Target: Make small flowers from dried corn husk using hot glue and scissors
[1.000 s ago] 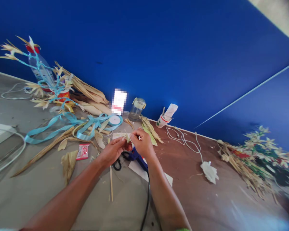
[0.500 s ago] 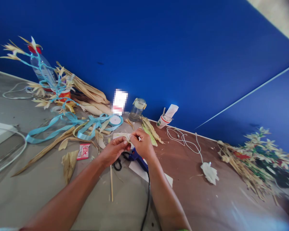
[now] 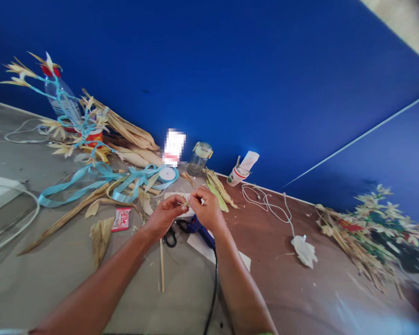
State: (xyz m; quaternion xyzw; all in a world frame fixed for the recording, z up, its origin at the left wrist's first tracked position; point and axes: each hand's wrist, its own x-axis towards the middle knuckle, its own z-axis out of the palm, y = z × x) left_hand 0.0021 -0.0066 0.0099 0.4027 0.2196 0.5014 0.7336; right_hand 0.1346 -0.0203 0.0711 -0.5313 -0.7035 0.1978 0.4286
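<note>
My left hand (image 3: pixel 166 215) and my right hand (image 3: pixel 206 207) meet above the middle of the table, fingers pinched together. Between their fingertips is a small pale strip (image 3: pixel 185 203) that looks like dried corn husk; the fingers cover much of it. Under my right hand and wrist lies a blue glue gun (image 3: pixel 203 233) with a black cord. Black looped handles (image 3: pixel 170 238), like those of scissors, show just below my left hand. A white sheet (image 3: pixel 195 249) is partly beneath the glue gun, and a thin stick (image 3: pixel 162 270) lies nearer to me.
Blue ribbon (image 3: pixel 125 186), loose dried husks (image 3: pixel 73 216) and a red packet (image 3: pixel 121 219) lie to the left. A lidded jar (image 3: pixel 198 163) and a cup (image 3: pixel 236 177) stand by the blue wall. White cable (image 3: pixel 265 204) and husk flowers (image 3: pixel 387 218) are at right.
The fingers of my left hand have shifted slightly at the small strip, and its pale end shows differently between the fingertips. My right hand stays nearly in place.
</note>
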